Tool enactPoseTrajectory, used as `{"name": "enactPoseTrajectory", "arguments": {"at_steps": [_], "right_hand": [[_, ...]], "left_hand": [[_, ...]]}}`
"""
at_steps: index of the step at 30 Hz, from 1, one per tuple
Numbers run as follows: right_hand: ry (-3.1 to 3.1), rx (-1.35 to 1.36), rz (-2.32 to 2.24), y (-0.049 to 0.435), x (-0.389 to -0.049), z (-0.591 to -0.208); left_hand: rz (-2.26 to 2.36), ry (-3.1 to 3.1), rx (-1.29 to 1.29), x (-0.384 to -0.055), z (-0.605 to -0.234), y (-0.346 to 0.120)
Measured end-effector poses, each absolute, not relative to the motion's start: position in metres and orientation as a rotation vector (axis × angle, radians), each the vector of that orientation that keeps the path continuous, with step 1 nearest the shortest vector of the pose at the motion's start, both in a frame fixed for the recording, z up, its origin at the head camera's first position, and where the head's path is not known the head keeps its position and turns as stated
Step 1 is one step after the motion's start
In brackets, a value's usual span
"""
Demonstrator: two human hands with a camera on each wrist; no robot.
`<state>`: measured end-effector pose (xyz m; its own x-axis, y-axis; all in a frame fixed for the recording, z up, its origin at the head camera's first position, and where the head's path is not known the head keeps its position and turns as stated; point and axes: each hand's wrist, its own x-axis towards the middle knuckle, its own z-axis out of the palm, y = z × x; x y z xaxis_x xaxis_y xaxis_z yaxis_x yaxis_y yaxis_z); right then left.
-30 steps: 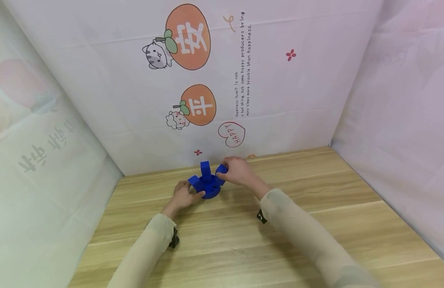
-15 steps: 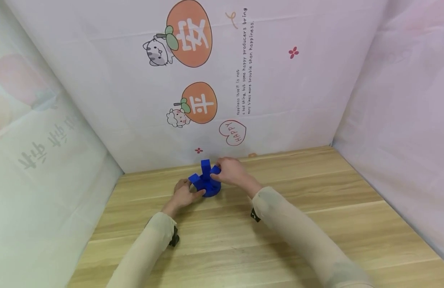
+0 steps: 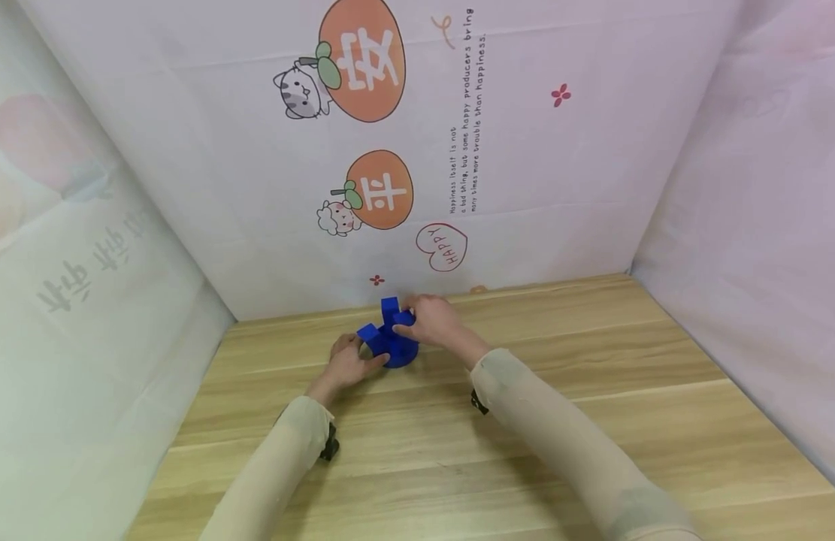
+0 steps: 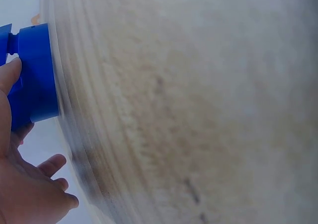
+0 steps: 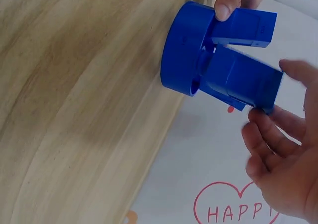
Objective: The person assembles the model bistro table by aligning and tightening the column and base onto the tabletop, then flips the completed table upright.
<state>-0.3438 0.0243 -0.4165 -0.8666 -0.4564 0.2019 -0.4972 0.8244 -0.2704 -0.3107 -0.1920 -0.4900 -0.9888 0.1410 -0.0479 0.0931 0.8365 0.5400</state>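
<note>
A blue plastic piece stands on the wooden table near the back wall. Its round base (image 3: pixel 405 356) carries three blocky arms that rise from the top. My left hand (image 3: pixel 348 366) grips it on the left, thumb at the base's rim and fingers behind the left arm (image 3: pixel 371 336). In the left wrist view the thumb lies against the blue base (image 4: pixel 39 80); other fingers extend below. My right hand (image 3: pixel 436 321) pinches the outer end of the right arm (image 5: pixel 243 80) between thumb and fingers. The back arm (image 3: pixel 390 309) stands untouched, partly hidden in the right wrist view.
A white printed cloth wall (image 3: pixel 512 165) rises close behind the blue piece. More cloth walls stand at the left (image 3: pixel 86 315) and right (image 3: pixel 748 248). Wooden tabletop (image 3: pixel 417 451) extends in front of both hands.
My right hand has moved slightly left, tipping the right arm inward over the base. My left hand keeps its grip. The head view has shifted a little.
</note>
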Motion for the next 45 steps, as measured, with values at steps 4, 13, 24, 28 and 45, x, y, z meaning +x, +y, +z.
{"name": "enactPoseTrajectory", "arguments": {"at_steps": [4, 13, 24, 28, 45], "right_hand": [[-2.905, 0.782, 0.477, 0.028, -0.346, -0.418], [-2.964, 0.616, 0.541, 0.033, -0.348, -0.426], [-2.877, 0.789, 0.493, 0.041, -0.351, -0.429], [-2.922, 0.713, 0.551, 0.041, -0.351, -0.428], [-2.858, 0.973, 0.443, 0.041, -0.346, -0.425]], "left_hand": [[0.848, 2.931, 0.199, -0.311, -0.491, -0.193], [0.847, 2.933, 0.204, -0.312, -0.493, -0.193], [0.846, 2.931, 0.2, -0.31, -0.489, -0.191], [0.849, 2.932, 0.182, -0.311, -0.491, -0.193], [0.857, 2.935, 0.191, -0.314, -0.495, -0.192]]}}
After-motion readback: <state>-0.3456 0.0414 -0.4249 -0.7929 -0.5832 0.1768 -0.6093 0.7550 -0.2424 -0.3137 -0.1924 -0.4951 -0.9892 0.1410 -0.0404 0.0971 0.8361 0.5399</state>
